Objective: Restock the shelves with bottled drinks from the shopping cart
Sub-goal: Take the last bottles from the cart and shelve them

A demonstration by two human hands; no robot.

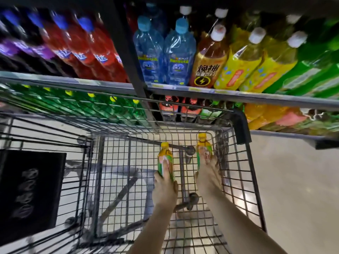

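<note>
Both my arms reach down into the wire shopping cart [240, 162]. My left hand [165, 187] is wrapped around a small bottle with a yellow cap and green-orange label [165, 158]. My right hand [209, 175] grips a second bottle of the same kind [203, 147], close to the cart's right wall. Both bottles are low inside the basket, caps pointing toward the shelves. Beyond the two bottles, only floor shows through the basket's mesh.
The cart's front stands against a shelf rail [201, 92]. The upper shelf holds red soda [95, 50], blue water bottles [165, 50], an orange energy drink [209, 65], yellow [244, 66] and green bottles. The lower shelf holds green bottles [88, 107] and orange-pink ones [271, 116]. A black sign [29, 191] hangs at left.
</note>
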